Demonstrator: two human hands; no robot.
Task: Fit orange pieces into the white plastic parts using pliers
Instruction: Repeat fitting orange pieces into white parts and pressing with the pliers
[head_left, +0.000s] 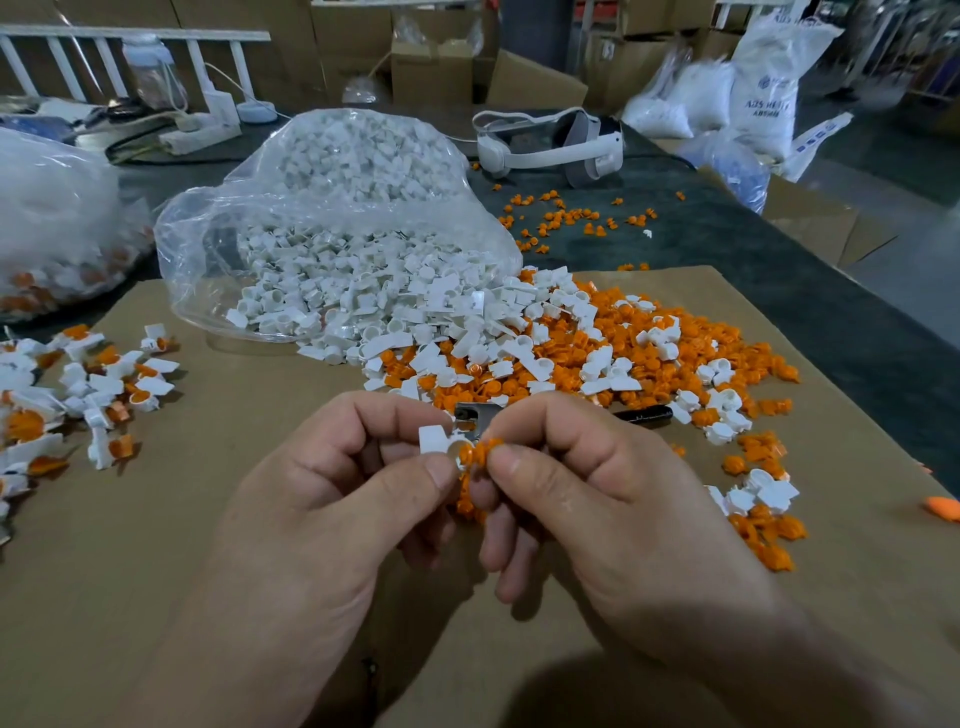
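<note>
Pinched between thumb and forefinger of the left hand (332, 499), fingers clamped on it: one white plastic part (434, 439), held above the cardboard sheet (234, 545). Pressed against its ring by the right hand (597, 499), fingers likewise clamped: one orange piece (480, 452), with more orange tucked under the curled lower fingers. Just behind both hands, flat on the cardboard: pliers (475, 415), partly hidden. Farther back, a clear bag (332, 208) on its side, mouth open, full of white parts (363, 291) and spilling them into a loose heap of orange pieces (649, 364). At far left, a second bag (57, 218) holding white-and-orange pieces, more of these scattered in front.
</note>
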